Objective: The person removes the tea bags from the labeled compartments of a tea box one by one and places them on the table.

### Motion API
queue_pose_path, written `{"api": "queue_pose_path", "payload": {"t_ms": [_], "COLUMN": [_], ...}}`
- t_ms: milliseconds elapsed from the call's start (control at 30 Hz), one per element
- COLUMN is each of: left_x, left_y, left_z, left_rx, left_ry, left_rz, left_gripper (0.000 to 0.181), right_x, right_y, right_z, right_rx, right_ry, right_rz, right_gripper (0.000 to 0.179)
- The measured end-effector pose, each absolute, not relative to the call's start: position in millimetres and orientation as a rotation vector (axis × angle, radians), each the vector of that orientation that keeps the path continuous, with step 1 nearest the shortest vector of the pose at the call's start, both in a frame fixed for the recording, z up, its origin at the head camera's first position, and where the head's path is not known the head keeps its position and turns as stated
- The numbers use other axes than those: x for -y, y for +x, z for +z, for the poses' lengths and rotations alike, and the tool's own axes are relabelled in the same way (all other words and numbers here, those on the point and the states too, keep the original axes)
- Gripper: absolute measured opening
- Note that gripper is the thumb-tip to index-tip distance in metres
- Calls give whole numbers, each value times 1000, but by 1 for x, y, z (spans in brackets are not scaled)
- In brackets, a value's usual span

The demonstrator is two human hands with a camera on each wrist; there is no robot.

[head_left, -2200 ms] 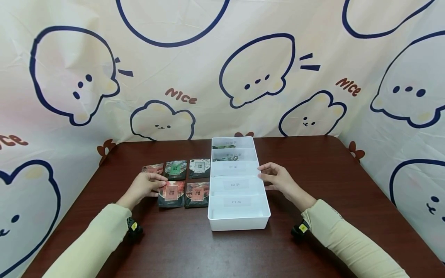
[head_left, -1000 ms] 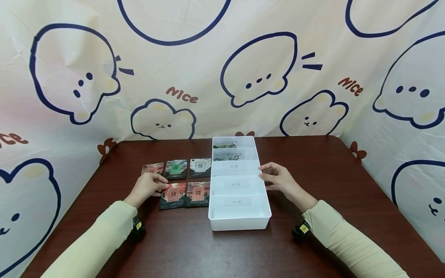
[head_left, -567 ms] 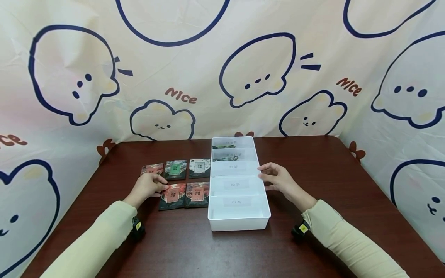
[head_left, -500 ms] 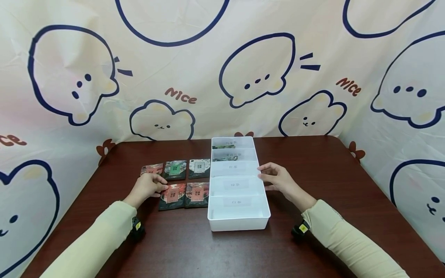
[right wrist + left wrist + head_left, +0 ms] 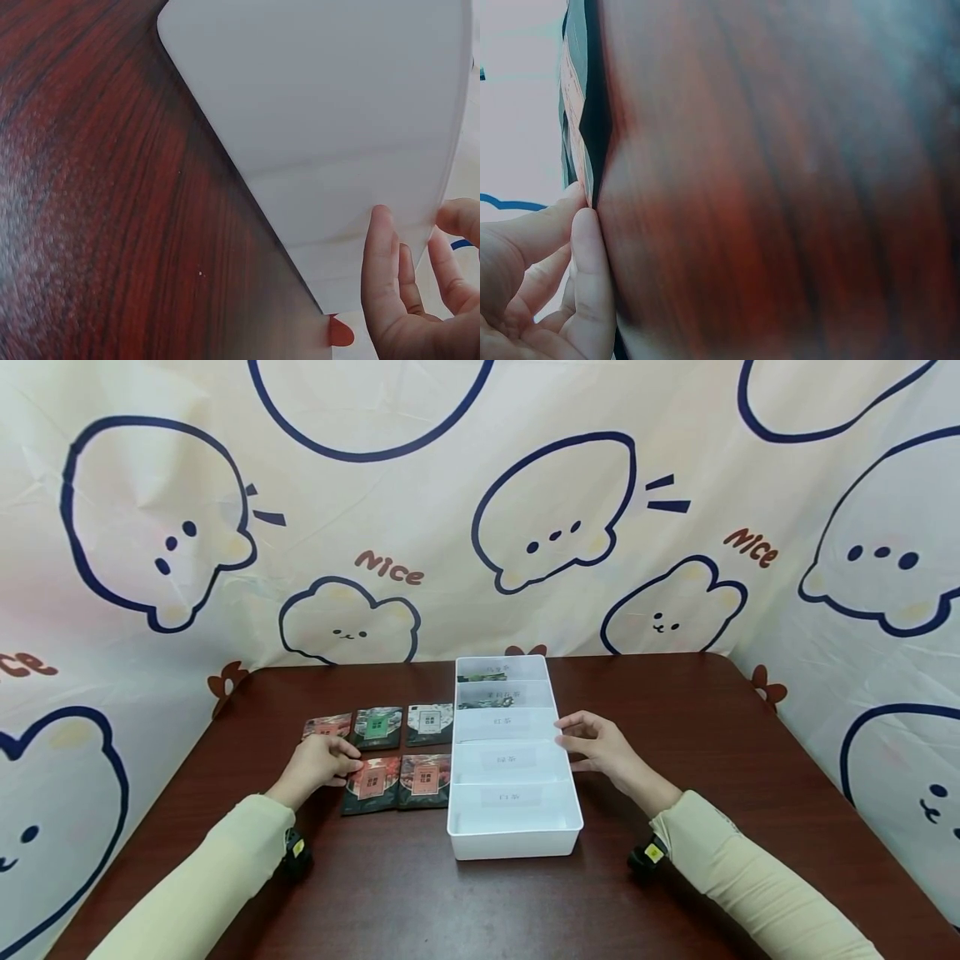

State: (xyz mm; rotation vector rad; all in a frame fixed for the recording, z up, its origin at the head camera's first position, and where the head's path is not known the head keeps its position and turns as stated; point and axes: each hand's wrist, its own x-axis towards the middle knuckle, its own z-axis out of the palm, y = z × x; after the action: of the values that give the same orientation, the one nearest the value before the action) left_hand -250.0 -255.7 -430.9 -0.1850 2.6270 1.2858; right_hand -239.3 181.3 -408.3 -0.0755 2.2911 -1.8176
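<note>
In the head view my left hand [image 5: 318, 760] pinches the upper left corner of a red-labelled tea packet [image 5: 371, 785]. The packet lies slightly askew on the table, beside a second red-labelled packet [image 5: 425, 783]. Seen from the left wrist, the thumb and a finger [image 5: 591, 247] meet at the packet's edge [image 5: 577, 112]. A long white divided box [image 5: 517, 845] stands to the right of the packets. My right hand [image 5: 600, 747] touches its right side, two fingertips at the rim and another finger [image 5: 379, 247] against the outer wall [image 5: 315, 97].
A back row holds a reddish packet [image 5: 330, 725], partly behind my left hand, a green-labelled one [image 5: 377, 727] and a white-labelled one [image 5: 430, 723]. Packets show in the box's two far compartments. Printed labels mark the dividers. The brown table [image 5: 375, 893] meets a cartoon-printed curtain [image 5: 442, 510].
My left hand has shifted slightly right, and the pinched packet has turned a little toward its neighbour. During the last second both hands stay almost still; the box has not moved.
</note>
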Motion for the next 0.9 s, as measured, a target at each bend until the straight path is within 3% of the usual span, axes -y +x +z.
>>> {"api": "queue_pose_path", "payload": {"t_ms": [533,900], "left_x": [258,237], "left_y": [-250,-248], "left_z": [-428,-376], "left_rx": [-2621,-2632], "left_ry": [-199,26], "left_rz": [1300,1458], "left_gripper": [19,35], "right_x": [-181,-182], "right_y": [-240,-241], "right_z": [-411,-412], "right_rx": [-2301,-2296], "right_ry": [-65,-59], "right_rz": [-1809,-1815], "right_gripper": [34,35]}}
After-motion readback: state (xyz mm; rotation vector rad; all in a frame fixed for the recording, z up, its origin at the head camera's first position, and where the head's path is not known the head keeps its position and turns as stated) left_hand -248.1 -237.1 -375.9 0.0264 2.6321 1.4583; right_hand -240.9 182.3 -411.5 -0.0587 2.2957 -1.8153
